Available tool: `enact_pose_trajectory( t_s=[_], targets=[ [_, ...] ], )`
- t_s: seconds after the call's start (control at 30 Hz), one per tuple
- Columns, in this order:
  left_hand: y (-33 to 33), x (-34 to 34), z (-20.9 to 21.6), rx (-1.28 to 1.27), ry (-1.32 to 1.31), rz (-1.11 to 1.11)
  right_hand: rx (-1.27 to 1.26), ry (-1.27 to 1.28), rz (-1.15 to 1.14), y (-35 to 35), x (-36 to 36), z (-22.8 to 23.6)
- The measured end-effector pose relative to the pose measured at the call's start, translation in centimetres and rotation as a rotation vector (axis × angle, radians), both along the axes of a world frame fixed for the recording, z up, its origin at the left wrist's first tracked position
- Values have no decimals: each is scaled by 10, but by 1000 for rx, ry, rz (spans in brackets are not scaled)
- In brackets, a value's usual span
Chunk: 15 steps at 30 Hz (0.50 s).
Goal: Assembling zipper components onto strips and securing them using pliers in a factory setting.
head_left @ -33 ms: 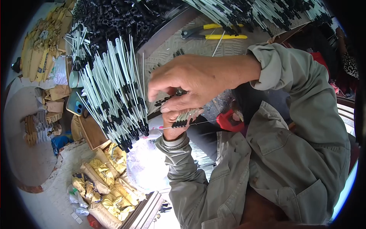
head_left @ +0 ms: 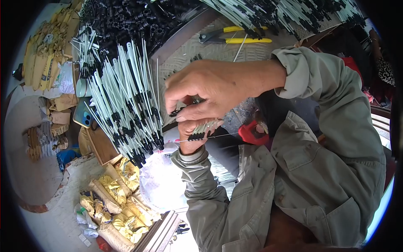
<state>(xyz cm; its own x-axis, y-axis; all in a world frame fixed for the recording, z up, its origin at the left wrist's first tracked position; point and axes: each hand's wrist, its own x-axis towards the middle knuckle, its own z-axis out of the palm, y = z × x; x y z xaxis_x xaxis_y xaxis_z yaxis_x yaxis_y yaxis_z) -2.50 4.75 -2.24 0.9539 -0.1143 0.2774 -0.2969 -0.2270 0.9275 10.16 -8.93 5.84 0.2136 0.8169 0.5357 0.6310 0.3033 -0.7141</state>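
My left hand is closed around a small bundle of thin pale rods with black ends, much of it hidden by my hands. A thin wire runs across the wrist beside the row of black ends. Just above, my right hand is curled, its thumb and fingers pressed on small black pieces; its fingers partly hide these. To the left of both hands stands a big stack of pale rods with black ends.
Pliers with yellow handles lie beyond my right hand. A heap of black plastic parts fills the far left, and more rods lie far right. A phone rests left of the stack. Yellow-wrapped bundles sit lower left; a red object is near my lap.
My right fingers have shifted slightly and cover more of the black pieces. My left hand and the bundle have barely moved.
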Motion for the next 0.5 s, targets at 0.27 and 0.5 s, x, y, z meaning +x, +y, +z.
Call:
enact_pose_trajectory(
  t_s=[0.27,0.5],
  targets=[
    [8,0,-5,-303,25,-37,-40,18,14,-5,0,3],
    [4,0,-7,-410,38,-112,69,-216,-103,-7,-1,7]
  ],
)
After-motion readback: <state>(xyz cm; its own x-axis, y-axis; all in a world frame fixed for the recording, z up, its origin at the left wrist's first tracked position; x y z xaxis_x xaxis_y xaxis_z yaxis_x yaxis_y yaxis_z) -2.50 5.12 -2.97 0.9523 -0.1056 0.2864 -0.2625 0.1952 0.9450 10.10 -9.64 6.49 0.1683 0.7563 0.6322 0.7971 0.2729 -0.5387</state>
